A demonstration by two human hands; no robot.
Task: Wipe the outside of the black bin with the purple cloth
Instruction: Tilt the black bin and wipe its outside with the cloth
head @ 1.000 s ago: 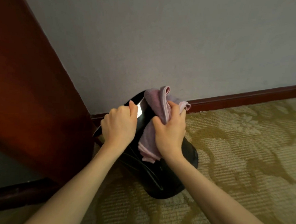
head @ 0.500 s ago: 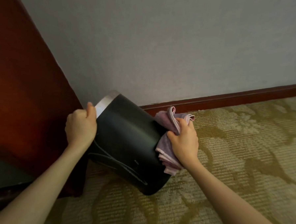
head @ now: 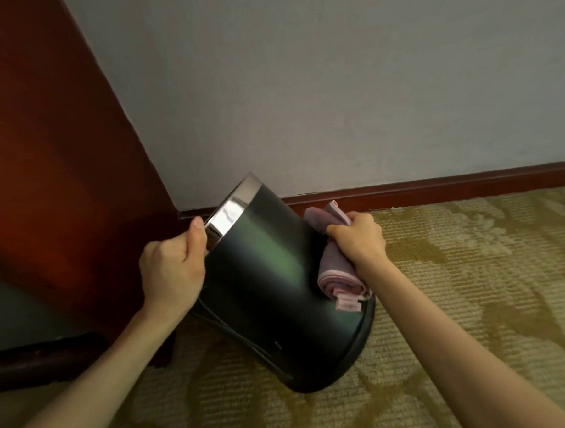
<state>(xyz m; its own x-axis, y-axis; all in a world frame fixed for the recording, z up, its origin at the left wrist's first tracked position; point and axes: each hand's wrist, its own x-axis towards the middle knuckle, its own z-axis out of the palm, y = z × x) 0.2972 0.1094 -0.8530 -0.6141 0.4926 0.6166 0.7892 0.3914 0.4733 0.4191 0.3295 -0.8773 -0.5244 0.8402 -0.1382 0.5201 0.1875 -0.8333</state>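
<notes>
The black bin (head: pixel 270 288) with a shiny metal rim is tilted to the left, its base on the carpet and its mouth facing the wooden furniture. My left hand (head: pixel 173 267) grips the rim at the bin's upper left edge, thumb on the metal band. My right hand (head: pixel 358 240) is closed on the folded purple cloth (head: pixel 337 275), pressing it against the bin's right side wall. The cloth's pink-edged folds hang below my fingers. The bin's inside is hidden.
A dark red wooden furniture panel (head: pixel 49 136) stands close on the left, touching or nearly touching the bin's rim. A grey wall (head: pixel 346 86) with a red-brown skirting board (head: pixel 439 189) runs behind. Patterned olive carpet (head: pixel 467 289) covers the floor to the right and front.
The bin has been tipped over to the left, its rim swinging towards the furniture. My right hand with the cloth has slid from the bin's top to its right side.
</notes>
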